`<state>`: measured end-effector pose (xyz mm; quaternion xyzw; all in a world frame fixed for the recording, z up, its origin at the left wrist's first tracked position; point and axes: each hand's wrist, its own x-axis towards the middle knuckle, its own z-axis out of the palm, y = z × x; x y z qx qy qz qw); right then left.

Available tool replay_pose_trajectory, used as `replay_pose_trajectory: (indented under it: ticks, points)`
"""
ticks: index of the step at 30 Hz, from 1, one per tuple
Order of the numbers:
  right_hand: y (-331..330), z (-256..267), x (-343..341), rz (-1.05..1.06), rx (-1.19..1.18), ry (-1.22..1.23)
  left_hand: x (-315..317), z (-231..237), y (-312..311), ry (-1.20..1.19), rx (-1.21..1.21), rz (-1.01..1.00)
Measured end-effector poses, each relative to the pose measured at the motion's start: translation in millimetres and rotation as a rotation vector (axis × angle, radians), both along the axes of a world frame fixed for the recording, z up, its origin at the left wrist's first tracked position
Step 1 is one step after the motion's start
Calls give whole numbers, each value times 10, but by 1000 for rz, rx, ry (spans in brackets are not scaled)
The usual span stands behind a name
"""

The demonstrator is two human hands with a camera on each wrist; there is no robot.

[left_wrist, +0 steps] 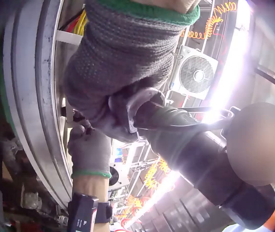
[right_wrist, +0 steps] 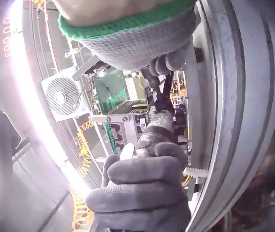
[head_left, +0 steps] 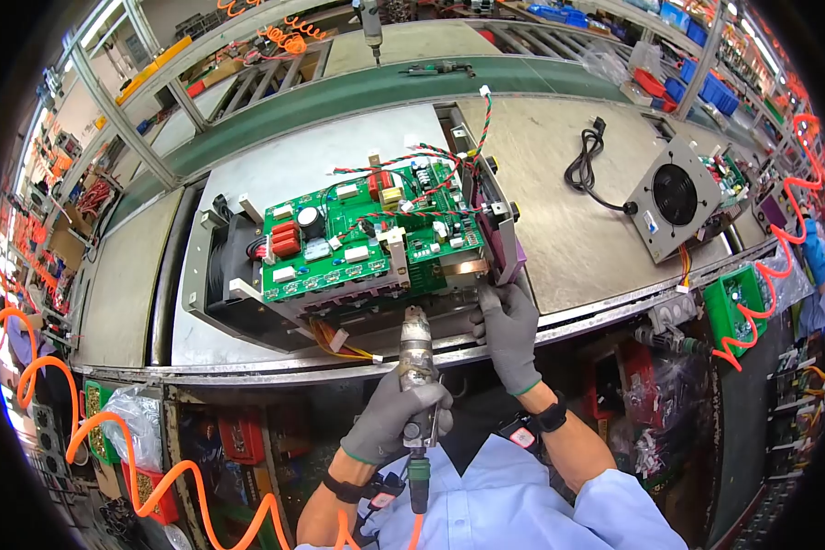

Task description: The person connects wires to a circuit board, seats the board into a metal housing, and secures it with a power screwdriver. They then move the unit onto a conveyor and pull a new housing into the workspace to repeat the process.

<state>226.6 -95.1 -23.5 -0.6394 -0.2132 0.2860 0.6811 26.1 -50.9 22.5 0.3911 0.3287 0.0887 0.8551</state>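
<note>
My gloved left hand [head_left: 392, 417] wraps its fingers round an air screwdriver [head_left: 416, 353], whose nose points up toward the front of an electronic unit. A hose fitting sits at the tool's lower end. In the right wrist view, the left fingers [right_wrist: 142, 193] curl round the tool's barrel. My gloved right hand [head_left: 511, 335] is at the unit's front right corner, its fingertips bent beside a copper-coloured block [head_left: 466, 268]. I cannot tell whether those fingers pinch something. On the unit lies a green circuit board [head_left: 339, 243] with red and white parts and twisted wires; a black fan housing [head_left: 234, 261] forms its left end.
To the right stands a second unit with a fan plate [head_left: 674, 197], its black power cord [head_left: 585, 170] on the bench [head_left: 532, 137]. Orange coiled hoses [head_left: 183, 472] hang at both sides. A green bin [head_left: 738, 302] is at right. Behind runs a green conveyor [head_left: 293, 110].
</note>
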Motion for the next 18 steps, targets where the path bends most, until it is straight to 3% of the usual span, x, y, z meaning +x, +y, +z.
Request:
replay_pose_trajectory:
  ticks: [4,10,15,18]
  points:
    - [-114,-111,121,44,-64,-312,84,-29,31,-23,-4,26]
    - [-153,-202,232,-144,-69,-720,473,-101,70,-50,-9,99]
    - [-108,-389,257,-129,-53,-828,891,-170,62,-53,9,354]
    - [-98,-379,280,-129,-1,-775,971,-182,156,-33,27,314]
